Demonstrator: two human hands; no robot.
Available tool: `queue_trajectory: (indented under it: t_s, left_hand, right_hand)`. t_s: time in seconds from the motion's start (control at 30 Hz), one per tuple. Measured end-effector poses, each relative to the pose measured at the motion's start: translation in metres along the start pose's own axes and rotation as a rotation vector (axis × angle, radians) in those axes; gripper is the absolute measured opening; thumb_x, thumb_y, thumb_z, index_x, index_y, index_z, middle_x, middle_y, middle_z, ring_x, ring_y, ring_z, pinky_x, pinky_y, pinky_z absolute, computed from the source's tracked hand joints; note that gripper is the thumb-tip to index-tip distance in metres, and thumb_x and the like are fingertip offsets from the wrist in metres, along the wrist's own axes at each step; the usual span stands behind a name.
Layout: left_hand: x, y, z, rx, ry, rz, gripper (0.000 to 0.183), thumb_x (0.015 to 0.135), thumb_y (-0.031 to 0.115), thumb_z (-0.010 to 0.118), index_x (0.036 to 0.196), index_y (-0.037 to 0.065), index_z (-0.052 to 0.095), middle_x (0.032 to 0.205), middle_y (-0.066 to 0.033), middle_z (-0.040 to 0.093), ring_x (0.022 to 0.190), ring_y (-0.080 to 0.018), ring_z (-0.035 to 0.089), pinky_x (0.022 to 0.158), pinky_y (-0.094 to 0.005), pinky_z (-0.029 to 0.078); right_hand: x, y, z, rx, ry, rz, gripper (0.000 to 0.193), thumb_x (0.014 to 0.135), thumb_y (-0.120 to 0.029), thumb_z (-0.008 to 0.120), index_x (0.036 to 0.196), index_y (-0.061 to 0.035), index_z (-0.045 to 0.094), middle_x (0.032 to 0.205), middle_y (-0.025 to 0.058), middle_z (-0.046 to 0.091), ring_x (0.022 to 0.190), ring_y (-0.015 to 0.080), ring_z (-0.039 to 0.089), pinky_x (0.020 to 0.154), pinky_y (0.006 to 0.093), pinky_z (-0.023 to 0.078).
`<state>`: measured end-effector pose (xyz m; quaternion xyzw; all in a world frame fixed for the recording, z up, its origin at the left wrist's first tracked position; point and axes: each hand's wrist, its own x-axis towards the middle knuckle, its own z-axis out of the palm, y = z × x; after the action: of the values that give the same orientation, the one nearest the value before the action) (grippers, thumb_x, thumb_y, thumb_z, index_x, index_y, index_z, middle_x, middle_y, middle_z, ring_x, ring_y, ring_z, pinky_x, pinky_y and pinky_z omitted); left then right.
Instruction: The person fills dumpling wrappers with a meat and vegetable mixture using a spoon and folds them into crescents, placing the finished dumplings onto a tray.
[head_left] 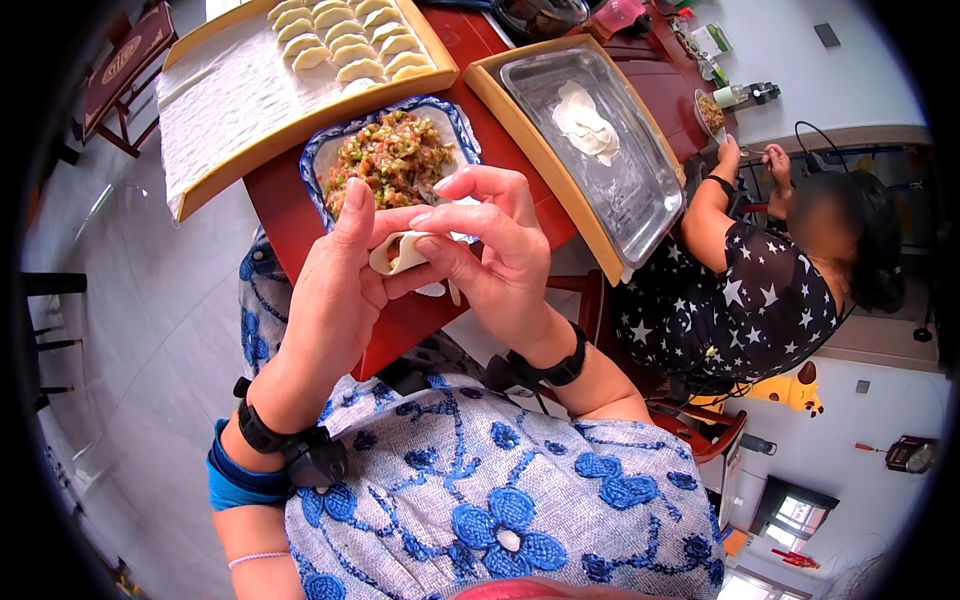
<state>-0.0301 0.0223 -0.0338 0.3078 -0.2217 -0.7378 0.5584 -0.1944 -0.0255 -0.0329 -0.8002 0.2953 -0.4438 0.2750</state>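
A dumpling [397,254], its pale wrapper folded over with some filling showing at the near end, is held between my two hands above the table's edge. My left hand [335,270] supports it on the fingers, the thumb pointing up. From the other side my right hand [490,240] pinches the wrapper between thumb and fingers. Just beyond my hands stands a blue-and-white plate [316,170] heaped with chopped meat and vegetable filling [385,160]. My fingers hide the plate's near side.
Shaped dumplings [345,40] sit in rows on a cloth-lined tray [215,110] at the far left. Right of the plate, a metal tray [640,215] holds loose wrappers [585,122]. A co-worker [740,290] sits at the right, hands near a small bowl [709,112].
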Motion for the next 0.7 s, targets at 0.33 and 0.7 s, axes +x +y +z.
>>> queue_trajectory:
  t_s: [0.33,0.7]
  left_hand:
    - [-0.004,0.011,0.005,0.062,-0.031,0.203,0.058,0.102,0.041,0.044,0.143,0.001,0.035,0.131,-0.0177,0.056,0.122,-0.0235,0.055,0.105,-0.0382,0.044]
    - [-0.004,0.023,-0.002,1.446,0.33,1.25,0.02,0.069,0.015,0.085,0.087,0.016,0.076,0.129,-0.0119,0.057,0.129,-0.0331,0.044,0.104,-0.0405,0.042]
  right_hand:
    - [0.01,-0.003,0.006,0.368,0.054,0.17,0.014,0.085,-0.008,0.073,0.097,-0.0035,0.07,0.112,0.0078,0.057,0.105,0.0155,0.057,0.087,0.0286,0.05]
    - [0.021,-0.013,0.017,1.07,0.24,0.492,0.01,0.091,-0.007,0.066,0.1,-0.003,0.066,0.099,0.0034,0.064,0.09,0.0093,0.063,0.08,0.0235,0.055]
